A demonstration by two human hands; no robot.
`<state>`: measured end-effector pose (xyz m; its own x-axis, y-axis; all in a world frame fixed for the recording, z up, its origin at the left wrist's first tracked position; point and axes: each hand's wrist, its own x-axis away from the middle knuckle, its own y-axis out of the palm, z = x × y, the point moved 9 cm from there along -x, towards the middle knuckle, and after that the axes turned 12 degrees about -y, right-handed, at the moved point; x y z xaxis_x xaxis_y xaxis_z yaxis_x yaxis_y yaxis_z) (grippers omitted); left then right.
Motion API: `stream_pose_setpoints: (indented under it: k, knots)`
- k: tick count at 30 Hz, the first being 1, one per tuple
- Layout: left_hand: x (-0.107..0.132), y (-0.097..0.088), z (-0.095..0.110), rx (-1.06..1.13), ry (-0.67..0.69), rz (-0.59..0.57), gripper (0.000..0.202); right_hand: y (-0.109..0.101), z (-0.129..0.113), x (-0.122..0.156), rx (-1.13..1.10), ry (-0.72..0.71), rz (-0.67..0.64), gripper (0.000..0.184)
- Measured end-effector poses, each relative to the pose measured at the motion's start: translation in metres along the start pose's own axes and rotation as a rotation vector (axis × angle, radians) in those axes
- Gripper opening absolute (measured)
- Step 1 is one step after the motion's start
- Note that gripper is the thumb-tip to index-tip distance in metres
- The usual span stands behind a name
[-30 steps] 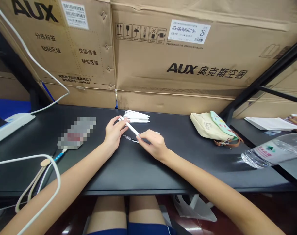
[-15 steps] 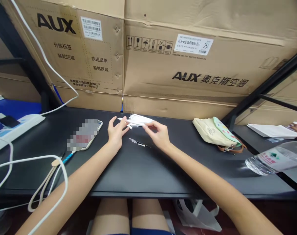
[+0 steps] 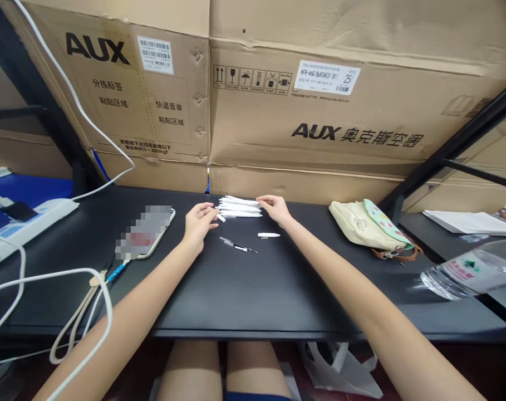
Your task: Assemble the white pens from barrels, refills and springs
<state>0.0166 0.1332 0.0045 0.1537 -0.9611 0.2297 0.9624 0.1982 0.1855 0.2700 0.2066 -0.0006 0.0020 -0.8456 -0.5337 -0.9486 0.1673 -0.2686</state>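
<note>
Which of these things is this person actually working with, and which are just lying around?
Working with: left hand, right hand, pile of white pen-like tubes, loose white tube, thin clear rod.
Lying about: phone, canvas bag, water bottle, power strip, AUX cartons.

Our left hand (image 3: 198, 224) sits curled at the left end of a pile of white plastic sticks (image 3: 240, 206), its fingers (image 3: 206, 209) just beside a short white piece (image 3: 221, 218); whether they grip it, we cannot tell. Our right hand (image 3: 275, 209) rests open at the pile's right end. Nearer us on the black table (image 3: 253, 295) lie a white capped tube (image 3: 268, 235) and a thin clear pen-like part (image 3: 236, 245). A blurred phone (image 3: 144, 233) lies left of our hands, a cloth pouch (image 3: 363, 225) right, before AUX cardboard boxes (image 3: 319, 111).
</note>
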Motion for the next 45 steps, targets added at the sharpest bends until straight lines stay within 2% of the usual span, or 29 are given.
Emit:
stream_pose_setpoints:
  k: [4,7,9,12,16,22,26,30,34,37,39,41,43,45]
  knots:
    - [0.002,0.013,0.004,-0.142,0.042,-0.119,0.032,-0.009,-0.014,0.004,0.045,-0.023,0.033,0.018]
    - [0.007,0.028,0.01,-0.35,0.148,-0.256,0.03,-0.012,-0.05,0.023,0.135,-0.166,0.034,0.017]
    - [0.016,0.044,0.011,-0.591,0.262,-0.411,0.025,-0.001,-0.078,0.046,0.191,-0.284,-0.071,0.014]
    - [0.027,0.058,0.002,-0.92,0.366,-0.6,0.022,0.027,-0.106,0.086,0.242,-0.411,-0.341,0.011]
    - [0.027,0.057,-0.002,-1.096,0.4,-0.623,0.022,0.044,-0.118,0.114,0.407,-0.521,-0.5,0.011]
    - [0.03,0.06,-0.007,-1.164,0.372,-0.657,0.019,0.049,-0.117,0.118,0.531,-0.596,-0.555,0.016]
    - [0.029,0.06,-0.003,-1.118,0.388,-0.632,0.022,0.042,-0.116,0.113,0.445,-0.52,-0.511,0.016]
    - [0.026,0.059,-0.003,-1.105,0.401,-0.596,0.022,0.024,-0.108,0.101,0.27,-0.343,-0.35,0.018]
    - [0.028,0.061,-0.01,-1.129,0.387,-0.629,0.019,0.012,-0.092,0.097,0.083,-0.116,-0.242,0.018]
    - [0.03,0.063,-0.006,-1.016,0.361,-0.628,0.02,0.009,-0.087,0.096,-0.052,-0.045,-0.188,0.019]
    - [0.032,0.066,-0.003,-0.879,0.304,-0.645,0.022,0.01,-0.088,0.096,-0.137,-0.041,-0.182,0.021]
    - [0.036,0.069,-0.006,-0.751,0.191,-0.687,0.023,0.011,-0.088,0.095,-0.201,-0.031,-0.189,0.022]
    - [0.04,0.072,-0.011,-0.669,0.074,-0.725,0.023,0.013,-0.088,0.095,-0.242,-0.021,-0.191,0.022]
    - [0.043,0.073,-0.013,-0.615,0.014,-0.743,0.022,0.014,-0.089,0.096,-0.26,-0.027,-0.196,0.021]
